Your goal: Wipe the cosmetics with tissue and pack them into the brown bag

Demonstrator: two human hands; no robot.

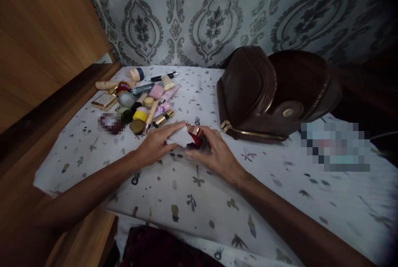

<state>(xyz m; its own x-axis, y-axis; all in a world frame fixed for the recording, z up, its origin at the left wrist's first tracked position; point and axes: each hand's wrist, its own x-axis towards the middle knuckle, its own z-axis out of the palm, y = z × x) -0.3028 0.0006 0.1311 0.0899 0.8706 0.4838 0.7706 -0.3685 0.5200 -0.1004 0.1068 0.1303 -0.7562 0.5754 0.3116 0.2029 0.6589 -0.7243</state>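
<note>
My left hand pinches a white, thin-looking wipe, perhaps tissue or cloth, between thumb and fingers. Against it, my right hand grips a small dark red bottle with a shiny gold-coloured cap. Both hands meet just above the patterned cloth, and motion slightly blurs the right fingers. Part of the bottle is covered by the wipe and fingers. Beyond the left hand lies a gold and black lipstick tube, apart from the fingers.
Cosmetics, among them a yellow-banded jar, a pink jar and a compact, crowd the left back. A brown leather bag stands unzipped at right. Wooden furniture borders the left; a patterned wall rises behind.
</note>
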